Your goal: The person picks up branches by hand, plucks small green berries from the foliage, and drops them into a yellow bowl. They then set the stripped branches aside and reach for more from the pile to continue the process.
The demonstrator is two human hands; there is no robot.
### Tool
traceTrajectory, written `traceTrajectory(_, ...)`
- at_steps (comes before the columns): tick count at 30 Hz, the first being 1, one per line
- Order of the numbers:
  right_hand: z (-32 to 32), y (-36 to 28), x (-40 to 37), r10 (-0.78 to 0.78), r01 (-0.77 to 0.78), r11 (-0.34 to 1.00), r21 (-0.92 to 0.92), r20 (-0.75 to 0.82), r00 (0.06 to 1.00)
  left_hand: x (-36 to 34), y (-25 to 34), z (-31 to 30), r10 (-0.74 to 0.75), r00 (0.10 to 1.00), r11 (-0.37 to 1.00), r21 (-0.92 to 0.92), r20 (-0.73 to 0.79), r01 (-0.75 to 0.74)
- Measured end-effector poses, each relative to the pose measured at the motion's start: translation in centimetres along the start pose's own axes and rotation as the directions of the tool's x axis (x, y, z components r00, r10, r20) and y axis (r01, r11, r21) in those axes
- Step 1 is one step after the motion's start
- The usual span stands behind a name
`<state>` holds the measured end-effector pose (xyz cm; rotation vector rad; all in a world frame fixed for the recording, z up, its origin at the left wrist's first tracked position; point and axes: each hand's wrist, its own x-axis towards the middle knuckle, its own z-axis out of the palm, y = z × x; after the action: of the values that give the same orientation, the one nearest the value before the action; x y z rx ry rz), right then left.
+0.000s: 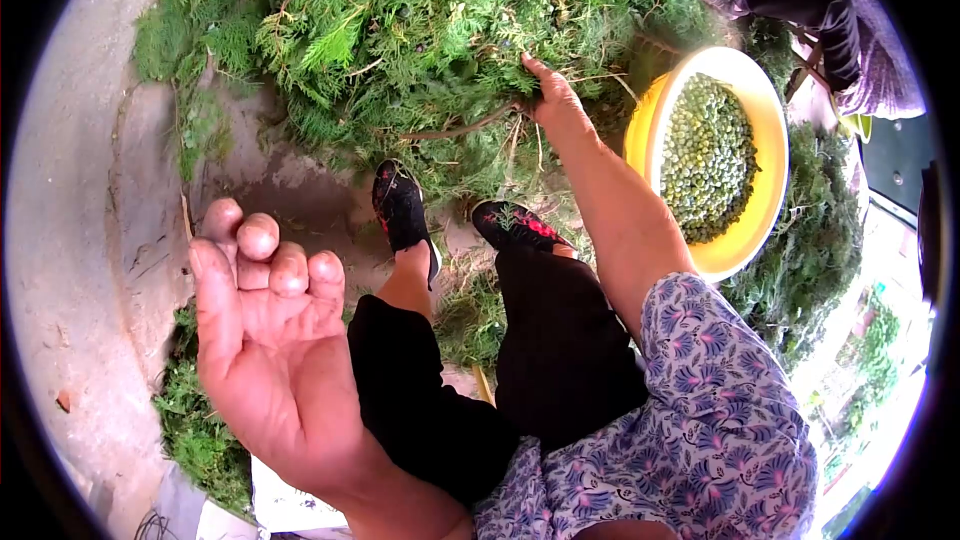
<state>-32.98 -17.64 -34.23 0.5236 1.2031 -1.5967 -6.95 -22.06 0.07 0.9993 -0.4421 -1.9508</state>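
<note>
Spreading across the far part of the scene, a heap of leafy green branches lies on the ground, its feathery sprays dotted with small pale bits. A bare brown stem sticks out along its near edge, running toward the right hand. That hand reaches into the near right part of the heap, its index finger stretched out against the foliage; whether its other fingers grip a stem cannot be told, as they are turned from view. The left hand is well apart from the heap, nearer and to the left, palm up, its fingers loosely curled and the palm bare.

Just right of the right forearm stands a yellow basin with a paler rim, tilted in view and holding many small round green pieces. More greenery lies right of the basin, and another clump lies near left, beyond the left wrist.

Between the arms are black trousers and black shoes with red patterns, set on the littered ground. A blue-patterned top fills the near right. At the far right, another person's dark trouser leg shows beside a purplish garment. Pale concrete runs along the left.
</note>
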Motion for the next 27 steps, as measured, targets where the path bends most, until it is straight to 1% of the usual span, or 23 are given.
traceTrajectory(1,-0.5,0.1,1.1,0.045,-0.044,0.999,0.012,-0.084,0.995,0.0,0.0,0.0,-0.019,1.000,1.000,-0.012,0.017,0.019)
traceTrajectory(2,-1.9,0.5,2.0,-0.014,0.003,0.994,-0.109,-0.100,0.995,0.0,0.0,0.0,-0.016,0.999,1.000,-0.018,0.028,0.016)
traceTrajectory(4,-1.3,-0.1,1.6,0.014,-0.039,0.988,-0.146,-0.163,0.987,0.1,-0.2,-0.1,-0.038,0.997,0.998,-0.042,0.061,0.041)
traceTrajectory(5,-1.7,-0.1,1.9,0.024,-0.046,0.987,-0.153,-0.144,0.989,0.1,-0.2,-0.2,-0.038,0.997,0.998,-0.047,0.072,0.042)
traceTrajectory(6,-1.9,-0.4,1.5,-0.030,0.017,0.972,-0.235,-0.050,0.998,0.1,-0.2,-0.2,-0.046,0.997,0.997,-0.051,0.055,0.049)
traceTrajectory(7,-6.4,2.1,7.9,-0.381,0.481,0.694,-0.536,0.294,0.877,0.2,-0.2,-0.1,-0.052,0.998,0.997,-0.053,0.041,0.055)
traceTrajectory(8,-10.6,4.4,14.1,-0.634,0.805,0.167,-0.570,0.563,0.531,0.3,-0.2,0.0,-0.051,0.997,0.997,-0.057,0.057,0.054)
traceTrajectory(9,-9.8,3.9,11.7,-0.663,0.787,0.103,-0.608,0.548,0.510,0.3,-0.2,0.1,-0.055,0.998,0.996,-0.066,0.033,0.057)
traceTrajectory(10,-6.5,2.1,7.3,-0.555,0.609,0.409,-0.680,0.344,0.757,0.4,-0.2,0.1,-0.058,0.998,0.995,-0.076,0.006,0.059)
traceTrajectory(11,-2.8,0.2,2.3,-0.355,0.312,0.709,-0.633,0.062,0.933,0.5,-0.2,0.1,-0.067,0.998,0.993,-0.092,0.019,0.068)
traceTrajectory(12,1.1,-1.8,-3.0,-0.135,0.025,0.874,-0.486,-0.193,0.972,0.6,-0.2,0.0,-0.061,0.998,0.993,-0.095,0.025,0.063)
traceTrajectory(13,-0.8,-1.3,-0.5,-0.139,0.031,0.872,-0.488,-0.187,0.973,0.7,-0.2,-0.1,-0.057,0.998,0.994,-0.094,0.029,0.059)
traceTrajectory(14,-3.9,-0.4,3.5,-0.284,0.226,0.677,-0.701,0.034,0.958,0.7,-0.2,-0.2,-0.052,0.998,0.994,-0.093,0.030,0.055)
traceTrajectory(15,-5.6,0.0,5.8,-0.354,0.418,0.407,-0.812,0.282,0.892,0.8,-0.2,-0.3,-0.054,0.998,0.993,-0.100,0.037,0.057)
traceTrajectory(16,-3.9,-1.4,2.5,-0.299,0.348,0.385,-0.855,0.241,0.923,0.8,-0.1,-0.5,-0.049,0.998,0.993,-0.103,0.038,0.053)
traceTrajectory(17,0.3,-3.3,-4.2,-0.250,0.171,0.636,-0.752,0.009,0.968,0.9,0.0,-0.6,-0.058,0.998,0.991,-0.115,0.038,0.062)
traceTrajectory(18,3.5,-4.3,-9.1,-0.135,-0.001,0.830,-0.558,-0.202,0.970,1.0,0.1,-0.5,-0.066,0.997,0.989,-0.129,0.037,0.070)
traceTrajectory(19,3.4,-4.1,-9.6,-0.138,0.002,0.828,-0.561,-0.199,0.970,1.0,0.1,-0.3,-0.055,0.998,0.990,-0.131,0.008,0.056)
traceTrajectory(21,3.1,-4.3,-10.1,-0.171,0.123,0.856,-0.503,-0.050,0.984,1.2,0.4,-0.6,-0.055,0.998,0.988,-0.142,0.014,0.056)
traceTrajectory(22,3.2,-4.3,-10.4,-0.180,0.134,0.853,-0.504,-0.044,0.983,1.4,0.5,-0.7,-0.054,0.998,0.987,-0.152,0.020,0.057)
traceTrajectory(25,4.1,-3.8,-12.1,-0.199,0.121,0.914,-0.386,-0.169,0.965,1.4,0.6,-0.7,-0.056,0.998,0.985,-0.162,0.033,0.061)
traceTrajectory(26,4.0,-3.5,-12.4,-0.201,0.123,0.913,-0.389,-0.166,0.965,1.4,0.6,-0.8,-0.053,0.998,0.984,-0.166,0.033,0.058)
traceTrajectory(27,4.1,-3.4,-12.7,-0.134,0.069,0.908,-0.414,-0.130,0.982,1.5,0.7,-0.9,-0.055,0.997,0.984,-0.169,0.058,0.064)
